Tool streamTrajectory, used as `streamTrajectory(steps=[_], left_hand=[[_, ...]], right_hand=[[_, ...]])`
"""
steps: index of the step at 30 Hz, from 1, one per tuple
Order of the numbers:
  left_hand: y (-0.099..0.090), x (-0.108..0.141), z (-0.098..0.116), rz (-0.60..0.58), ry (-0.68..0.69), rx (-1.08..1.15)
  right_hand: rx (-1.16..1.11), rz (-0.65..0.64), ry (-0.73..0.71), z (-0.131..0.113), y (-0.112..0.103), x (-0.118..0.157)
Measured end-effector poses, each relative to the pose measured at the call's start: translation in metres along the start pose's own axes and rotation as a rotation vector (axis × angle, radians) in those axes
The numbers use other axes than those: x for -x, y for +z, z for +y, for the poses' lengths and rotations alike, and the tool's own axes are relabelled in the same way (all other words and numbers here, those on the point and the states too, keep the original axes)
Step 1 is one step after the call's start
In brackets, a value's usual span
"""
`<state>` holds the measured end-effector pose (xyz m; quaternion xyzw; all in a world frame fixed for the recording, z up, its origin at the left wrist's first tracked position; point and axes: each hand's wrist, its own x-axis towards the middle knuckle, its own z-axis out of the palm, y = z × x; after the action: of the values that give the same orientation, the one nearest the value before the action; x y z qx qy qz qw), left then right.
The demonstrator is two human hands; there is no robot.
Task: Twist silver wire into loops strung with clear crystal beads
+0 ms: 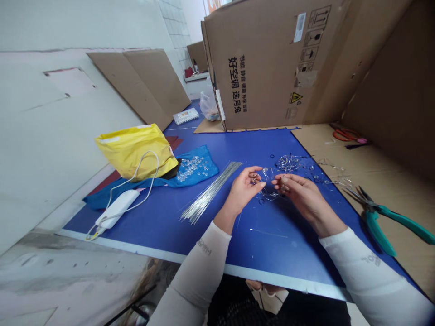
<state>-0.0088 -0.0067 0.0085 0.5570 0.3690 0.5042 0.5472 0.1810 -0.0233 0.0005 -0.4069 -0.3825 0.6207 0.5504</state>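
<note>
1. While both bare hands work close together just right of the frame's centre, the left hand (242,190) pinches a small piece of thin wire strung with clear beads (263,179) between thumb and fingers. The right hand (304,195) comes in from the other side, its fingers curled in on the same piece. Neither hand lies open.
2. That wire-and-bead piece is held just above a flat blue surface (288,246), with further tangled loops of clear-beaded wire (288,163) lying directly beyond the hands and trailing toward the right.
3. Just left of the left hand, a bundle of thin straight silver metal rods (208,192) lies diagonally on the surface.
4. Further left, a crumpled blue cloth (200,174) holds a scatter of clear glass beads (189,168). A yellow plastic bag (134,151) sits against the cloth, and a white oblong adapter (117,209) with a looping white cable lies in front of them.
5. At the right edge, green-handled steel pliers (380,222) rest on a tan cardboard sheet (384,181), with red-handled scissors (345,135) further up the same sheet.
6. Along the top, a large cardboard box (261,68) printed with black Chinese lettering stands beside a clear plastic bag (208,105), while plain cardboard panels (139,81) lean at upper left.
</note>
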Motion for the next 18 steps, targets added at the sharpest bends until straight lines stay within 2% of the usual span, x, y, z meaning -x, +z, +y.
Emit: streamTrajectory(steps=[5,11,14,18], left_hand=[[0.0040,0.0019,-0.0048,0.110,0.116,-0.320],[0.0039,0.0031,-0.0059,0.152,0.204,-0.483],[0.0025,0.0025,-0.0062,0.139,0.192,-0.459],[0.0021,0.0003,-0.0088,0.125,0.105,-0.254]], right_hand=[[0.004,-0.012,-0.004,0.0004,0.0001,0.0000],[0.000,-0.011,0.006,0.0002,0.0002,0.0006],[-0.017,0.009,0.014,-0.0001,-0.0008,0.0003],[-0.066,0.036,0.020,-0.0005,-0.0038,-0.0014]])
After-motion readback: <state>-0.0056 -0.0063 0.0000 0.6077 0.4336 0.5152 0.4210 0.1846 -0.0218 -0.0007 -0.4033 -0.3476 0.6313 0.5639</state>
